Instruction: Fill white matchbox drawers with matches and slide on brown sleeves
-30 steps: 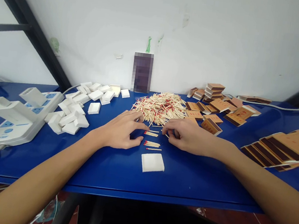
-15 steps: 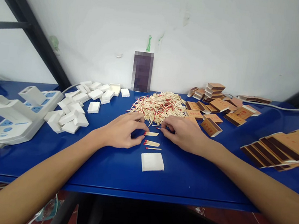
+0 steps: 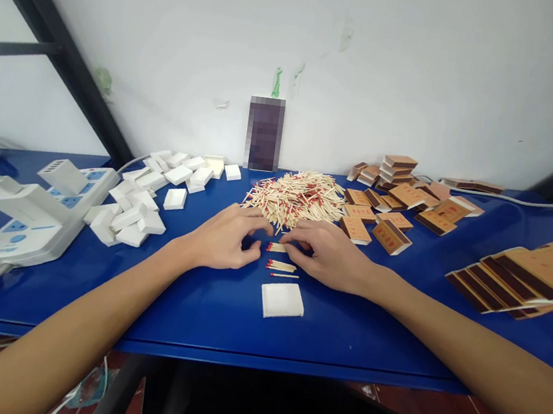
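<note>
My left hand (image 3: 227,238) rests on the blue table with thumb and forefinger apart and nothing between them, just left of a small row of red-tipped matches (image 3: 275,248). From the right, my right hand (image 3: 328,254) closes its thumb and fingertips on that row, hiding the matches' plain ends. Nearer me lie a second small group of matches (image 3: 281,266) and a single match (image 3: 285,276). Below them sits a white matchbox tray (image 3: 282,300). Behind both hands rises a large heap of loose matches (image 3: 302,200).
White trays (image 3: 129,216) are piled at left beside a white power strip (image 3: 60,221) with chargers and cables. Brown matchbox sleeves (image 3: 391,238) lie scattered at back right, with a fanned stack of sleeves (image 3: 525,274) farther right. A blurred dark panel (image 3: 264,135) stands against the wall.
My right hand has moved left, onto the upper row of matches. My left hand's thumb and forefinger have parted and drawn back from that row.
</note>
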Demonstrator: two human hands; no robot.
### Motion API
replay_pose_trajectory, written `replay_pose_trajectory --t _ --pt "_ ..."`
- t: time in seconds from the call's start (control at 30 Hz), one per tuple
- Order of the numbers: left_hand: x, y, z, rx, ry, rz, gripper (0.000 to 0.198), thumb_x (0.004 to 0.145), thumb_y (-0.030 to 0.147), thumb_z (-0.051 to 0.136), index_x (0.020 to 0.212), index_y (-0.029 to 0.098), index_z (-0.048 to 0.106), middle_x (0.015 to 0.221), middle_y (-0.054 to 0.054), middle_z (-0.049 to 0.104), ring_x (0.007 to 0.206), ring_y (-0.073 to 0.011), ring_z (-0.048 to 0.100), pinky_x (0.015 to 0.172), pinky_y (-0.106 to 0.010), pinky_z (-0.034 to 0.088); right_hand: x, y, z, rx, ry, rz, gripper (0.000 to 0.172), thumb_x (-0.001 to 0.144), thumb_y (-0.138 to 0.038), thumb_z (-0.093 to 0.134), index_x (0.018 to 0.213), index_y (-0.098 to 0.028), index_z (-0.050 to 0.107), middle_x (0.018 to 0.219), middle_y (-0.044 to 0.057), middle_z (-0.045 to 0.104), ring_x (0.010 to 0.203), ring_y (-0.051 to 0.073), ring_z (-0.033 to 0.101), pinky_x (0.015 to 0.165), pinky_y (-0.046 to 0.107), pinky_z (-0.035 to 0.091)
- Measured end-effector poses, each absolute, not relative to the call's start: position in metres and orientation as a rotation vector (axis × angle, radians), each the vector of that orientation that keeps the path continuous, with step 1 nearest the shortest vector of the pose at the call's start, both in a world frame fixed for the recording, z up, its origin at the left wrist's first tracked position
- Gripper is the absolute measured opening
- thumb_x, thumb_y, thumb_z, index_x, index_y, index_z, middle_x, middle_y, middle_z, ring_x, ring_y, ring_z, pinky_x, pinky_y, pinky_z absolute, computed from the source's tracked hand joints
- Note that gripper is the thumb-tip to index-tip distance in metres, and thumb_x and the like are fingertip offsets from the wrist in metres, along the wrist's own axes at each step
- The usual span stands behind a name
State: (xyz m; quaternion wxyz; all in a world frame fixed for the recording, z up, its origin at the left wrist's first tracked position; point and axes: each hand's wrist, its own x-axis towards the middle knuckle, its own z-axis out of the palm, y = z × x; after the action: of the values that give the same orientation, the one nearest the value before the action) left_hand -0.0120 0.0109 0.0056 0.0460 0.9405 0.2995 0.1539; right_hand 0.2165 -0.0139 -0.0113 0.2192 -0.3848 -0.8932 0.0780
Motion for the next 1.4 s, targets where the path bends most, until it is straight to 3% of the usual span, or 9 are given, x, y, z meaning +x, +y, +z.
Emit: replay_pose_trajectory --t 0.2,0.37,0.53,0.7,0.83,1.03,1.13,1.23,1.4 --pt "-0.011 0.013 0.004 2.709 0.898 0.681 0.009 0.076 0.012 0.052 0.082 0.017 0.057 0.076 0.003 0.058 0.064 -0.0111 0.047 0.065 -0.025 0.037 0.218 -0.012 -0.014 -1.048 -2.466 0.214 0.017 0.091 -0.024 0.058 0.092 -0.018 0.074 0.077 0.002 0.063 0.068 0.014 0.053 0.065 0.028 0.037" --pt "-0.011 0.011 0.002 2.596 0.931 0.700 0.006 0.080 0.015 0.052 0.084 0.018 0.056 0.060 0.007 0.045 0.052 -0.0082 0.036 0.055 -0.023 0.031 0.221 -0.013 -0.012 -0.982 -2.490 0.250 0.016 0.090 -0.026 0.059 0.088 -0.019 0.073 0.071 0.001 0.059 0.065 0.013 0.050 0.063 0.028 0.035" --pt "-0.013 0.011 -0.001 2.548 0.953 0.696 0.006 0.083 0.018 0.052 0.083 0.018 0.058 0.053 0.009 0.035 0.048 -0.0078 0.032 0.051 -0.022 0.028 0.225 -0.020 -0.002 -0.905 -2.565 0.383 0.015 0.090 -0.024 0.059 0.090 -0.020 0.073 0.075 0.001 0.065 0.069 0.014 0.055 0.071 0.030 0.038" --pt "-0.013 0.012 0.003 2.686 0.938 0.648 0.015 0.083 0.021 0.049 0.086 0.017 0.063 0.055 0.007 0.044 0.050 -0.0094 0.038 0.057 -0.024 0.032 0.225 -0.027 0.007 -0.863 -2.613 0.453 0.017 0.092 -0.026 0.059 0.092 -0.022 0.075 0.076 0.001 0.066 0.071 0.015 0.057 0.071 0.030 0.039" --pt "-0.013 0.012 0.006 2.802 0.964 0.551 0.019 0.085 0.024 0.048 0.087 0.018 0.067 0.056 0.006 0.051 0.052 -0.0109 0.046 0.072 -0.030 0.037 0.228 -0.023 0.007 -0.869 -2.557 0.478 0.026 0.097 -0.031 0.050 0.093 -0.021 0.074 0.080 0.003 0.068 0.072 0.015 0.058 0.070 0.029 0.041" --pt "-0.011 0.013 0.003 2.752 0.993 0.630 0.015 0.081 0.021 0.053 0.079 0.017 0.067 0.049 0.007 0.054 0.046 -0.0096 0.049 0.080 -0.033 0.043 0.244 -0.006 0.003 -1.244 -2.363 -0.097 0.022 0.091 -0.028 0.054 0.101 -0.018 0.070 0.089 0.008 0.069 0.081 0.021 0.060 0.070 0.033 0.041" --pt "-0.010 0.012 0.002 2.733 1.004 0.703 0.013 0.080 0.021 0.055 0.076 0.017 0.067 0.054 0.005 0.059 0.049 -0.0104 0.052 0.071 -0.029 0.045 0.245 -0.004 0.000 -1.274 -2.461 -0.269 0.025 0.088 -0.027 0.057 0.106 -0.017 0.070 0.099 0.011 0.067 0.092 0.026 0.060 0.077 0.036 0.042" --pt "-0.009 0.010 0.003 2.776 0.947 0.741 0.017 0.084 0.022 0.053 0.085 0.016 0.069 0.066 0.001 0.064 0.058 -0.0124 0.057 0.064 -0.027 0.045 0.240 -0.006 -0.004 -1.256 -2.518 -0.236 0.025 0.089 -0.028 0.056 0.107 -0.017 0.070 0.100 0.011 0.066 0.095 0.026 0.060 0.081 0.037 0.042" --pt "-0.007 0.008 0.002 2.875 0.870 0.584 0.027 0.093 0.025 0.048 0.112 0.018 0.067 0.102 -0.007 0.066 0.095 -0.0202 0.062 0.084 -0.035 0.049 0.233 -0.005 -0.012 -1.253 -2.486 -0.139 0.021 0.092 -0.025 0.053 0.105 -0.017 0.069 0.099 0.010 0.066 0.091 0.024 0.061 0.076 0.034 0.044"
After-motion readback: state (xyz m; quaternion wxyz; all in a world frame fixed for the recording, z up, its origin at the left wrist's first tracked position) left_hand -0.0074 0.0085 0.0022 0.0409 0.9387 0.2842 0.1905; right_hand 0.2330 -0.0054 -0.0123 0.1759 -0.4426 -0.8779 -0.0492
